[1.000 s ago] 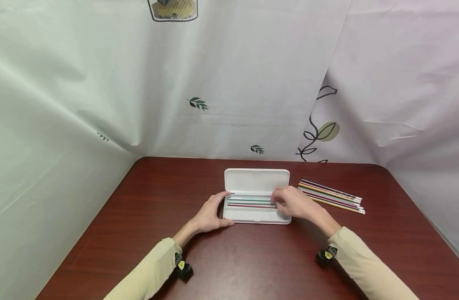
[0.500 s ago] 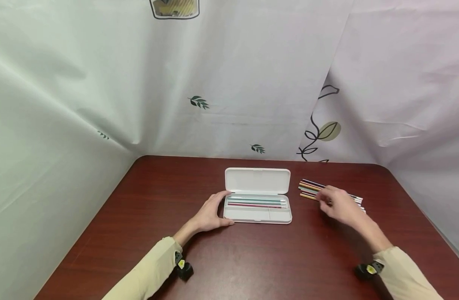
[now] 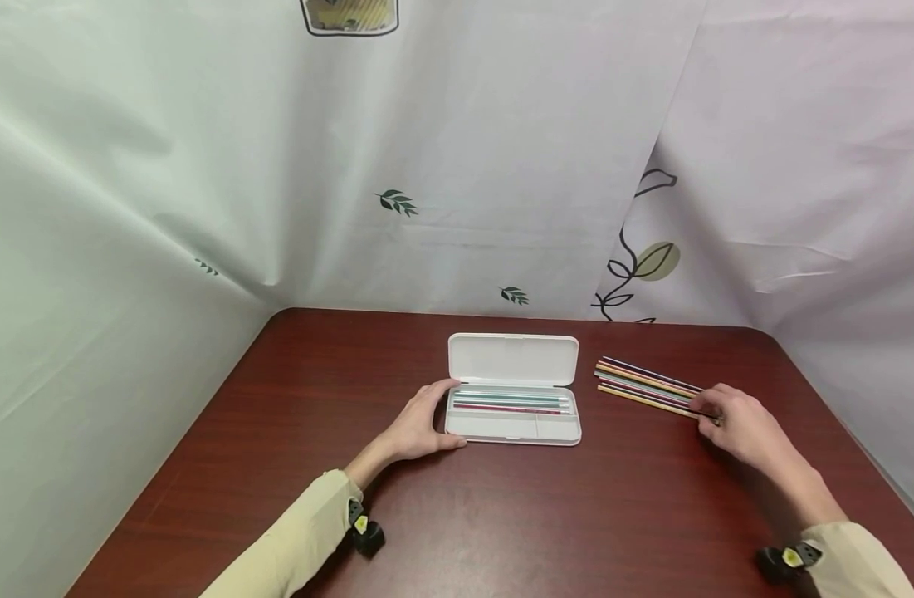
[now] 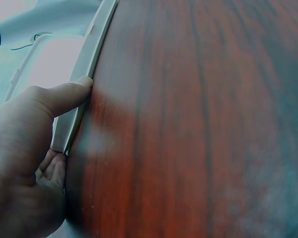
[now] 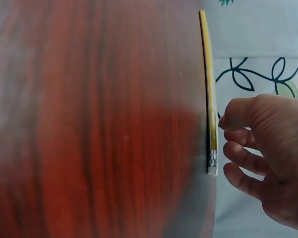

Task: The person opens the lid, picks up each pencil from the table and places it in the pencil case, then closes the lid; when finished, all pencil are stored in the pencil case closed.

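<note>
one hand is steadying the case, the other is hovering over the loose pencils' ends

nearest, on the dark red table [image 3: 516,507], the left hand [image 3: 415,428] is holding the left end of the white pencil case [image 3: 494,428], spanning it from thumb to fingers. the right hand [image 3: 744,425] is lying over the near-right ends of the loose pencils [image 3: 643,386], its fingers bent; whether it is pinching one, the pictures are not telling. the case is sitting at the middle of the table, with a few stored pencils [image 3: 510,400] lying in its long back compartment. the loose ones are fanning out slightly to its right, apart from it. farther back the raised lid [image 3: 512,359] is standing up from the case, and beyond it the patterned curtain [image 3: 539,166] is hanging.

the pencils are lying so close together that a pinch could be catching two or rolling a neighbour away. if the left hand were slackening, a bump could be shifting the case.

the left wrist view is showing the thumb pressing the case's front edge and fingertips tucking round its end. the right wrist view is revealing a yellow pencil [image 5: 211,99] with its eraser end showing, a part the hand is covering in the head view. only the head view is showing the stored pencils.
</note>
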### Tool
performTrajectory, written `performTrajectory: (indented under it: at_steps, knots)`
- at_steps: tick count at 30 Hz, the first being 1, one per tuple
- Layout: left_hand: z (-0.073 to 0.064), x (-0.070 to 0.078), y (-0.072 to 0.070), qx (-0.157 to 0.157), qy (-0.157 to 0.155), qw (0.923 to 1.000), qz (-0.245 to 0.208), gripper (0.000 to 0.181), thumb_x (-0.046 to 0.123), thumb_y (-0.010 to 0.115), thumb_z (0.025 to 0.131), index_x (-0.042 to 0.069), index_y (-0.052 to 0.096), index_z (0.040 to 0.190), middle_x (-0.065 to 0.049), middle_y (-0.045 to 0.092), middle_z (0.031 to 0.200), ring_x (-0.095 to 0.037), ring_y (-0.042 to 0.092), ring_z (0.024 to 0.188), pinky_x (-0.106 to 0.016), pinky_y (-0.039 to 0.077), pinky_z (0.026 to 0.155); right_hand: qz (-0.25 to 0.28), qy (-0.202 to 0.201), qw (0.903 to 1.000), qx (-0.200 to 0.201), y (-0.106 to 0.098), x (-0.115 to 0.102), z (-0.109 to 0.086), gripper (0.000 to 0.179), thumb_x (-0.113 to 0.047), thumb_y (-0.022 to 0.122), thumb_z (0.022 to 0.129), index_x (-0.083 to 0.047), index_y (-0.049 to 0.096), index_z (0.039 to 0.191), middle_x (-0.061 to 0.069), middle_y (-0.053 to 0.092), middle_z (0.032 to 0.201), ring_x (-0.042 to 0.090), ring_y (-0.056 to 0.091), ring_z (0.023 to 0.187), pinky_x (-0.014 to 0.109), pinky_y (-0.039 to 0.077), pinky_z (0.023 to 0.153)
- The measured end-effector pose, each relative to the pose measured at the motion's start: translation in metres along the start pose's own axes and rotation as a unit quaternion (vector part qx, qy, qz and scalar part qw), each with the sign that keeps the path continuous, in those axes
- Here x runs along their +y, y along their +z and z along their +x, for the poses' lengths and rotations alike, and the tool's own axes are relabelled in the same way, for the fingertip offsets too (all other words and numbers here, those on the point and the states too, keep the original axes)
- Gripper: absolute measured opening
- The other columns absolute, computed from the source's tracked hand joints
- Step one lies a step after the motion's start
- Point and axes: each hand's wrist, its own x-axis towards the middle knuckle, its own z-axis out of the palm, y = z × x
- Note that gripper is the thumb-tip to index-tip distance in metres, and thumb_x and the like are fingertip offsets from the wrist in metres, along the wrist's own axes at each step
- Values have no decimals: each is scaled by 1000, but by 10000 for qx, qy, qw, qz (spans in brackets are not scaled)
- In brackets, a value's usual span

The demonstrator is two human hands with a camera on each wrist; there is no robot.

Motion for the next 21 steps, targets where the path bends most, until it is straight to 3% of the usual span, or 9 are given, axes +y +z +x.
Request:
performTrajectory:
  at_steps: [21]
  knots:
    - [-1,0,1,51,58,10000,42,89,28,90,72,4,44,144,-14,50,143,-32,46,127,-53,37,102,-41,-115,9995,-284,1,12,0,22,7,75,70,-7,66,85,-3,53,79,15,48,68,38,40,56]
